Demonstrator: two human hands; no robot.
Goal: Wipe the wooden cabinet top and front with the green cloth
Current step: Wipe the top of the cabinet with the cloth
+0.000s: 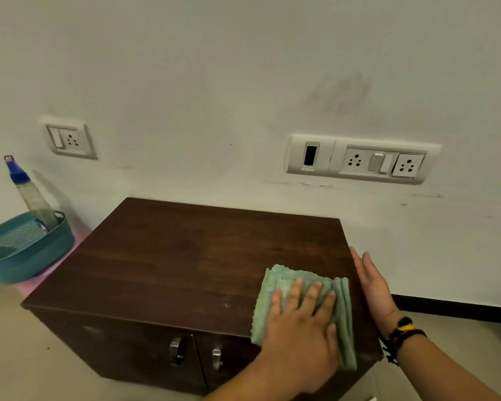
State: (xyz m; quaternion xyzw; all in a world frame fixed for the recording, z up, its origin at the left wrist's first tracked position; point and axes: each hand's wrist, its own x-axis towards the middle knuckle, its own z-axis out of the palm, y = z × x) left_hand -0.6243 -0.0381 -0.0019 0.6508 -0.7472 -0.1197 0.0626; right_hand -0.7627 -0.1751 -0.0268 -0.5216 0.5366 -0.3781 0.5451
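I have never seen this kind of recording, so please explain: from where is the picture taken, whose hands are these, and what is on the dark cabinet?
There is no machine here. A camera worn on a person's head looks down at their own hands. The left hand presses flat on a folded green cloth, which lies on the dark brown wooden cabinet top. The right hand rests open against the cabinet's right edge and holds nothing. Beside the cabinet, a blue plastic basket holds a clear spray bottle with a blue nozzle.

Lower centre, a pale green cloth point(304, 302) with scalloped edges lies on a dark brown wood-grain cabinet point(185, 264), while at left stand a teal basket point(26, 256) and a blue-capped spray bottle point(26, 189).
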